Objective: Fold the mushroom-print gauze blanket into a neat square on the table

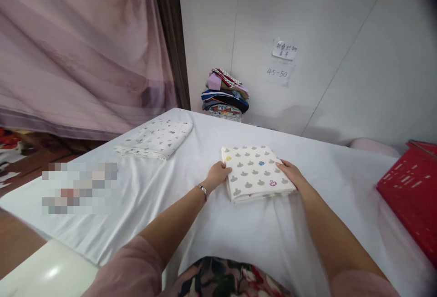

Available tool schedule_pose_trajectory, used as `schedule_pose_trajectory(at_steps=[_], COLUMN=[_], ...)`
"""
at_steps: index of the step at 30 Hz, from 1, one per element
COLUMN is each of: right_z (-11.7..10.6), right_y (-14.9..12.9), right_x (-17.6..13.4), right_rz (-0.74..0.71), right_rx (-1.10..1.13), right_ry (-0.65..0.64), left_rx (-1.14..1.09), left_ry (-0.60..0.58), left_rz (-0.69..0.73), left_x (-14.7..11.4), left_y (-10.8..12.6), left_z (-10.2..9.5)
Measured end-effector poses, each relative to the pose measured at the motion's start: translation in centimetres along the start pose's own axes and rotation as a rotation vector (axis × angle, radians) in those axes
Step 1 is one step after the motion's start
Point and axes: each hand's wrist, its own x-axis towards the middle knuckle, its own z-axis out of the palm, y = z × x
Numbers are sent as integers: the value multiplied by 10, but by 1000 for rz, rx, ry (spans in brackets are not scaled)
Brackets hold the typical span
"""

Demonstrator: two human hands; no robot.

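Observation:
A folded white cloth (254,171) printed with grey mushroom shapes and a few coloured ones lies before me on the white-covered table (164,210). My left hand (217,175) grips its left edge, thumb on top and the other fingers out of sight beneath. On the opposite side my right hand (291,173) holds the right edge, its thumb also on top. Another folded white cloth (159,138) with small dark prints rests farther back to the left, apart from both hands.
A stack of folded fabrics (225,94) stands behind the table's far edge, against the wall. At right is a red plastic basket (409,192). A pink curtain (85,51) hangs at the left. A blurred-out patch (78,188) covers something on the table's left part.

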Motion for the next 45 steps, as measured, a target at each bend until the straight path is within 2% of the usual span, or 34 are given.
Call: schedule_pose_trajectory(at_steps=[5, 8, 11, 13, 15, 18, 20, 23, 30, 36, 41, 45], right_z=[1, 1, -1, -2, -3, -4, -5, -7, -18, -28, -28, -22], right_y=[-2, -2, 1, 4, 6, 8, 8, 5, -3, 6, 7, 1], right_x=[-1, -2, -1, 0, 0, -1, -3, -7, -18, -39, -65, -70], right_rz=[0, -4, 11, 23, 35, 39, 35, 56, 117, 238, 175, 70], right_rx=[-8, 9, 33, 45, 67, 91, 83, 80, 322, 205, 233, 328], right_ry=[1, -8, -16, -22, -44, -96, -107, -84, -172, -122, -222, -180], left_rx=[71, 244, 497, 588, 632, 657, 665, 657, 650, 676, 724, 733], left_ry=[-4, 101, 266, 290, 216, 52, 3, 3, -51, -127, -138, -75], left_rz=[-13, 90, 443, 734, 965, 1136, 1155, 1129, 1061, 1019, 1031, 1087], left_x=[-5, -10, -17, -20, -24, -29, -32, -37, -43, -43, -56, -72], left_y=[-7, -10, -13, -17, -22, -32, -41, -50, -49, -46, -40, -30], left_z=[-5, -7, -7, -6, -5, -5, -5, -6, -8, -15, -17, 0])
